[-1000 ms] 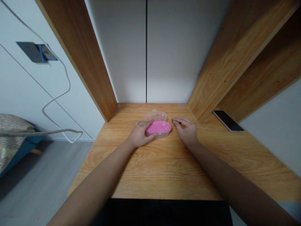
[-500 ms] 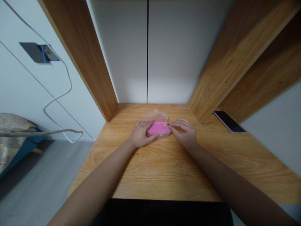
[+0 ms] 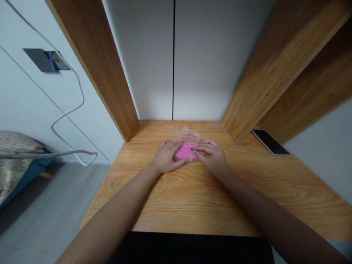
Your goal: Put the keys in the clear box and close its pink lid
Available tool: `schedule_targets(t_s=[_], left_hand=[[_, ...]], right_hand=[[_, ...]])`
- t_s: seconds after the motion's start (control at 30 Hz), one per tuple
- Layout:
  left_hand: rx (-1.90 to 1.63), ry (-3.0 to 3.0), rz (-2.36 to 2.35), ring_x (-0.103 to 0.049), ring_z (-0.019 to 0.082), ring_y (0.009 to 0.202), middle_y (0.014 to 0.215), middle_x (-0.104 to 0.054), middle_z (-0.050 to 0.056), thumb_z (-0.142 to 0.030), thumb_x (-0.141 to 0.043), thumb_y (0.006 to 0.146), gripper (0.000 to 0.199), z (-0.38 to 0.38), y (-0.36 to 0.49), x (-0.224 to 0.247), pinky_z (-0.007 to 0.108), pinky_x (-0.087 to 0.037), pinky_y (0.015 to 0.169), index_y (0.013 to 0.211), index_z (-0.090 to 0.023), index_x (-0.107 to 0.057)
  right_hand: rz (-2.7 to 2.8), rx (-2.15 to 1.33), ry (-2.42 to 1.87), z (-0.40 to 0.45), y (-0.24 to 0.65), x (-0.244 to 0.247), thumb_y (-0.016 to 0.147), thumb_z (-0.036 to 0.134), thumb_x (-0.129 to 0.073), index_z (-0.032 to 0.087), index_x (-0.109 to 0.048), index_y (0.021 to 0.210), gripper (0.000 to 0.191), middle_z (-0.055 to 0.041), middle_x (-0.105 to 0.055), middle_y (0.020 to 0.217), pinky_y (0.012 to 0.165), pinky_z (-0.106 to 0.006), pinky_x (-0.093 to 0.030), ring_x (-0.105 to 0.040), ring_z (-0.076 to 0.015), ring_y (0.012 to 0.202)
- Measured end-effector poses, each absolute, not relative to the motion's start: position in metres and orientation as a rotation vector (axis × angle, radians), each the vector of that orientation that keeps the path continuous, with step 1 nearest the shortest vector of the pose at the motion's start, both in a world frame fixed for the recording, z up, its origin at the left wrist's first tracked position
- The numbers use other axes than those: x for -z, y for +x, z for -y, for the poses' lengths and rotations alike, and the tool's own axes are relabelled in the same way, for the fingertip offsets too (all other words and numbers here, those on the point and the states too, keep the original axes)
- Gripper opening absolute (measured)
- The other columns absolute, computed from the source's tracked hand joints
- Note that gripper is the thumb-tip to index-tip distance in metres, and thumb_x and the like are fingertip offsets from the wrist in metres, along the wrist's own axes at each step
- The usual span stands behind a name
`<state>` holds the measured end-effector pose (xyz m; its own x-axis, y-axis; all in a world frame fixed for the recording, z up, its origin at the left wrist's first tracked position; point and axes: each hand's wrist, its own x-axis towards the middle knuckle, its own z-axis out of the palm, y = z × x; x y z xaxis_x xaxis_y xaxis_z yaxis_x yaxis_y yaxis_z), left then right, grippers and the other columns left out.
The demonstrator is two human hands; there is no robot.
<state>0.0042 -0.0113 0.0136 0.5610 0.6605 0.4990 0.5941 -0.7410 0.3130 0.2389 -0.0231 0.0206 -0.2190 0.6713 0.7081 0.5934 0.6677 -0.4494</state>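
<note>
Fingers (image 3: 168, 146) of my left hand (image 3: 166, 158) are lying over the left side of a small clear plastic box (image 3: 186, 136), and my right hand (image 3: 213, 157) is reaching over its right side. The box is lying flat on my wooden desk (image 3: 192, 205), toward the back and in the middle, right between my two hands. A pink part (image 3: 187, 151) is showing inside the box, and my fingers are covering much of it.

My hands are curved and close together, with a small gap between the fingertips. Neither hand is lifting the box, but I cannot tell if I am squeezing it or only resting on it.

Keeping both hands even and my fingers soft looks like a good way to hold the box, so it is not sliding on the smooth wood.

I am looking for words on the box, but I am not finding any that I can read. A black phone (image 3: 269, 142) is lying on the right side of the desk, and its dark screen is showing no brand or words. On the left, a white cable (image 3: 67, 112) is hanging down the wall from a blue plug (image 3: 52, 60), and a flowery cushion (image 3: 13, 161) is sitting low beside the desk.
</note>
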Motion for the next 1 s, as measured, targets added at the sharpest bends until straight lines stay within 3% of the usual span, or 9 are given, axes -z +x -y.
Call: schedule_targets(t_s=[0.47, 0.7, 0.83, 1.0], left_hand=[[-0.921, 2.637, -1.104, -0.06, 0.033, 0.12, 0.134, -0.063, 0.016, -0.057, -0.064, 0.085, 0.072, 0.012, 0.005, -0.014, 0.052, -0.038, 0.106, 0.143, -0.017, -0.048], [-0.94, 2.58, -1.159, -0.061, 0.033, 0.118, 0.134, -0.063, 0.017, -0.059, -0.064, 0.084, 0.071, 0.01, 0.004, -0.011, 0.051, -0.042, 0.103, 0.14, -0.016, -0.052], [-0.96, 2.555, -1.185, -0.061, 0.032, 0.119, 0.137, -0.061, 0.017, -0.058, -0.064, 0.084, 0.07, 0.008, 0.002, -0.008, 0.051, -0.043, 0.104, 0.14, -0.017, -0.05], [-0.957, 2.529, -1.204, -0.061, 0.034, 0.119, 0.134, -0.062, 0.018, -0.058, -0.065, 0.083, 0.077, 0.007, 0.002, -0.007, 0.052, -0.044, 0.103, 0.145, -0.017, -0.043]], right_hand=[[1.895, -0.082, -0.975, 0.025, 0.239, -0.025, 0.087, 0.022, -0.062, 0.027, -0.076, 0.096, 0.017, -0.0046, -0.075, 0.09, 0.087, -0.046, -0.053, -0.064, -0.0249, 0.092], [1.76, -0.193, -1.205, 0.009, 0.251, -0.009, 0.092, 0.034, -0.058, 0.022, -0.061, 0.126, 0.036, -0.0116, -0.067, 0.12, 0.101, -0.049, -0.049, -0.062, -0.0269, 0.113], [1.782, -0.366, -1.268, -0.003, 0.258, 0.01, 0.095, 0.044, -0.055, 0.022, -0.048, 0.141, 0.051, -0.0126, -0.068, 0.122, 0.1, -0.05, -0.051, -0.065, -0.0264, 0.113], [1.86, -0.501, -1.187, -0.001, 0.257, 0.013, 0.097, 0.045, -0.052, 0.024, -0.036, 0.15, 0.06, -0.0118, -0.066, 0.129, 0.103, -0.048, -0.051, -0.064, -0.0251, 0.118]])
